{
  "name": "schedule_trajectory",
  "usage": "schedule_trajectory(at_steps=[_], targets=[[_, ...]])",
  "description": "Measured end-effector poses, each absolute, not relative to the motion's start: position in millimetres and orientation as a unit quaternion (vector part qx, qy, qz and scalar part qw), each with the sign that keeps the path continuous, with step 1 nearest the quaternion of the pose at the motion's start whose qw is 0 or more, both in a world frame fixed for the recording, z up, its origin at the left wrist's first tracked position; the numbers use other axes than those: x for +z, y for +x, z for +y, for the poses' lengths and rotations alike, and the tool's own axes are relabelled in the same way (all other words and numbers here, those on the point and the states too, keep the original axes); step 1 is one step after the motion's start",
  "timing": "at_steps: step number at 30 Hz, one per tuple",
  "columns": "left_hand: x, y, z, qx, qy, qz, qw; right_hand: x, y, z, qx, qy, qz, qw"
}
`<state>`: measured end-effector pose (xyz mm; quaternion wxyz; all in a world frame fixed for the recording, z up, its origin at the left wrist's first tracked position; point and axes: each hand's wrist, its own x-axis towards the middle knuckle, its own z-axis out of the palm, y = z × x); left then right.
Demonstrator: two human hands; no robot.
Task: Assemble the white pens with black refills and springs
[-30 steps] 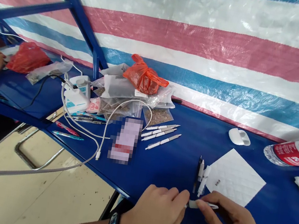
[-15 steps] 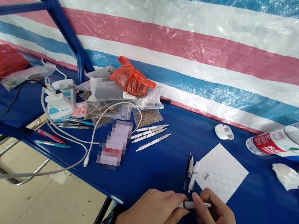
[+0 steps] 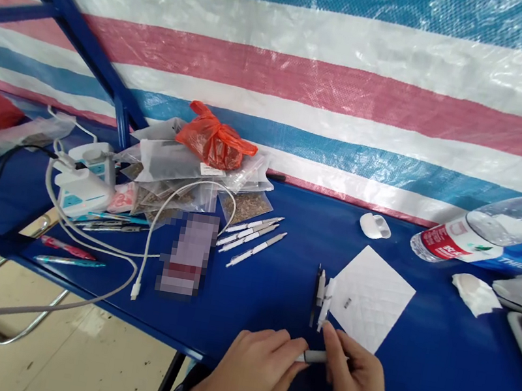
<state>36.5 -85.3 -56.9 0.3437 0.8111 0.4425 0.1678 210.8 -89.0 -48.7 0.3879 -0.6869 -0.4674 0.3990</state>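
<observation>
Both of my hands hold a white-and-grey pen (image 3: 313,356) above the near edge of the blue table. My left hand (image 3: 248,368), with a dark watch at its wrist, pinches one end of it. Closed over the other end, the thumb and fingers of my right hand (image 3: 356,376) hide the tip. Just beyond lie loose pen parts: a thin black refill (image 3: 315,300), a short pale barrel piece (image 3: 321,288) and a white piece with a clip (image 3: 326,298). They rest beside a white paper sheet (image 3: 376,300).
Several white pens (image 3: 255,249) lie left of centre, near a blurred-out rectangular item (image 3: 189,257) and a white cable (image 3: 137,278). Clear bags (image 3: 177,159) and a tied red bag (image 3: 218,139) are behind. An earbud case (image 3: 375,226), bottle (image 3: 453,236) and crumpled tissue (image 3: 476,294) sit rightward.
The view has turned slightly right, so the table things sit further left. My right fingers now cover the pen tip that showed before.
</observation>
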Motion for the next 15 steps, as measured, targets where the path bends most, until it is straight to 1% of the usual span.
schedule_trajectory(at_steps=[1, 3, 5, 7, 8, 9, 10, 11, 13, 15], targets=[[-57.6, 37.3, -86.2, 0.171, 0.806, 0.448, 0.347, -47.4, 211.1, -89.5, 0.399, -0.694, -0.465, 0.376], [-53.5, 37.2, -84.8, 0.175, 0.777, 0.452, 0.401, -41.1, 214.5, -92.1, 0.407, -0.684, -0.482, 0.365], [-43.3, 35.1, -80.3, 0.165, 0.721, 0.444, 0.505, -33.2, 218.1, -97.2, 0.420, -0.654, -0.510, 0.367], [-33.2, 32.6, -75.6, 0.122, 0.643, 0.421, 0.628, -28.3, 219.0, -103.1, 0.436, -0.627, -0.526, 0.372], [-30.3, 31.9, -74.3, 0.099, 0.611, 0.407, 0.672, -28.1, 218.3, -105.4, 0.437, -0.628, -0.523, 0.376], [-29.8, 32.1, -74.0, 0.089, 0.599, 0.399, 0.689, -29.5, 217.2, -107.1, 0.431, -0.637, -0.513, 0.380], [-31.6, 33.0, -74.8, 0.097, 0.615, 0.400, 0.673, -32.4, 216.0, -108.1, 0.420, -0.650, -0.504, 0.383], [-35.7, 34.8, -76.6, 0.123, 0.657, 0.408, 0.622, -36.3, 214.9, -108.3, 0.403, -0.667, -0.498, 0.381], [-47.9, 40.0, -82.2, 0.210, 0.770, 0.425, 0.427, -45.2, 213.6, -107.5, 0.349, -0.697, -0.500, 0.376], [-60.2, 45.5, -88.1, 0.281, 0.839, 0.409, 0.223, -51.9, 212.3, -106.1, 0.284, -0.717, -0.509, 0.382]])
